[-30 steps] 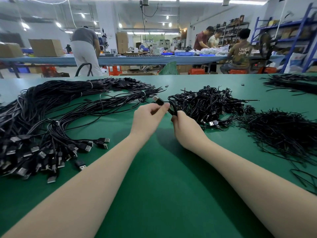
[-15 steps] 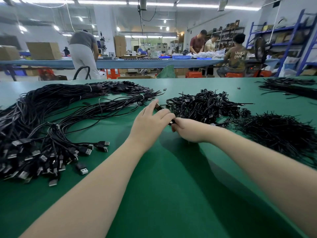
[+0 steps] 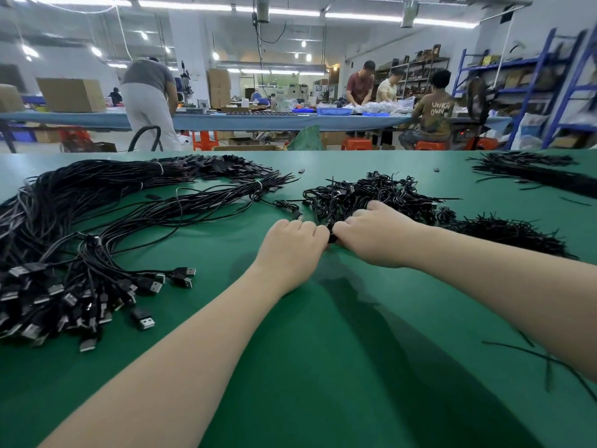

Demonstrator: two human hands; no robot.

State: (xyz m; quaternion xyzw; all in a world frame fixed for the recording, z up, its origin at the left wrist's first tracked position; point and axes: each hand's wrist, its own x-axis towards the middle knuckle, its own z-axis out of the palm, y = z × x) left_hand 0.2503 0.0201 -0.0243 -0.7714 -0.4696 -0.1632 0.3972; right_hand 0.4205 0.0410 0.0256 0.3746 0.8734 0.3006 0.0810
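My left hand (image 3: 292, 247) and my right hand (image 3: 376, 236) meet knuckle to knuckle low on the green table (image 3: 323, 367). Between them they pinch a small coiled black USB cable (image 3: 331, 236), mostly hidden by the fingers. Its plug end (image 3: 298, 216) and a loop of wire trail out to the upper left of my left hand. My right hand's fingers curl down at the near edge of a heap of coiled black cables (image 3: 378, 195).
A big bundle of long black USB cables (image 3: 80, 253) fills the left side, plugs fanned toward me. Piles of black twist ties (image 3: 510, 234) lie at right, with more cables (image 3: 533, 171) at far right. Several people work at a blue table (image 3: 258, 121) behind.
Both hands have lowered from above the table to its surface and shifted right toward the coiled heap. My left hand's fingers, spread half a second ago, are curled now.
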